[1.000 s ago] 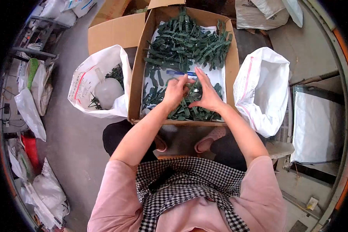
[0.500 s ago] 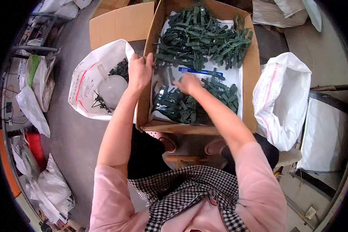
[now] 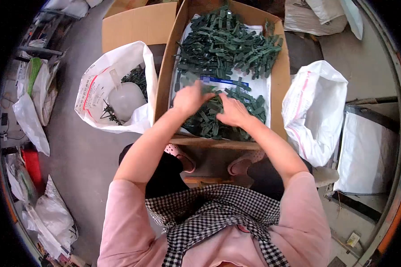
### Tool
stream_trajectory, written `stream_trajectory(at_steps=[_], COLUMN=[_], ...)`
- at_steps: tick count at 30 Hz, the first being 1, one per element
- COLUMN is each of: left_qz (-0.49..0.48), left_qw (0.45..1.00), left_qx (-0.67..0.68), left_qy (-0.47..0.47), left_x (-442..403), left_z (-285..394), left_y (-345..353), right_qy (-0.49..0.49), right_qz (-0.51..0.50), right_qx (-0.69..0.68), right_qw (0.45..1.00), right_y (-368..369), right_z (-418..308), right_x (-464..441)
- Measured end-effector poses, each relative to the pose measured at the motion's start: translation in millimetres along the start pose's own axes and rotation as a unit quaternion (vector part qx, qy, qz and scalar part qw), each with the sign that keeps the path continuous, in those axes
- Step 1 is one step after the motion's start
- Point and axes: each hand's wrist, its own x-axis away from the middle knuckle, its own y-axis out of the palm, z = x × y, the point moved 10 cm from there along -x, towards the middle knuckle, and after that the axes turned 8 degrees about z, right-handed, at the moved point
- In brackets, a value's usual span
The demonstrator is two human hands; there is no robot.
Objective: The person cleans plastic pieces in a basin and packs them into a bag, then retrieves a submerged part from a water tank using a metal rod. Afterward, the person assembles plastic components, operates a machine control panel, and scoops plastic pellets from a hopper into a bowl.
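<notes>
Inside the cardboard box (image 3: 277,89) lie two heaps of dark green, flat, strip-like plastic pieces: a large far heap (image 3: 223,40) and a smaller near heap (image 3: 209,124). My left hand (image 3: 191,99) is over the left part of the near heap, its fingers curled and somewhat blurred around a smeared grey-green piece (image 3: 189,79). Close beside it, my right hand (image 3: 234,111) pinches at a dark green piece (image 3: 216,101) between the two hands. The fingertips nearly meet there, partly hiding what they grip.
Left of the box stands a white sack (image 3: 91,95) holding a translucent scoop (image 3: 124,100) and dark sprue-like bits (image 3: 111,113). Another white sack (image 3: 316,111) stands open on the right. A blue-printed strip (image 3: 225,82) shows on the white liner between the heaps.
My left hand has moved from the box's left rim, rightward and down over the near heap. My right hand has shifted slightly right and down, so both hands are now close together.
</notes>
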Motion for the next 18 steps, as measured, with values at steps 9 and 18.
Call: stream_trajectory(at_steps=[9, 18], left_qz=[0.008, 0.114], left_qw=[0.909, 0.991], left_qx=[0.416, -0.019], left_qy=[-0.021, 0.062], left_x=[19.3, 3.9], left_z=[70.0, 3.2], left_y=[3.8, -85.9], right_qy=[-0.212, -0.034], right_qz=[0.151, -0.064], right_qx=[-0.367, 0.119], right_qw=[0.893, 0.990], right_y=[-63.9, 29.1], right_z=[3.6, 27.4], right_x=[52.0, -14.5])
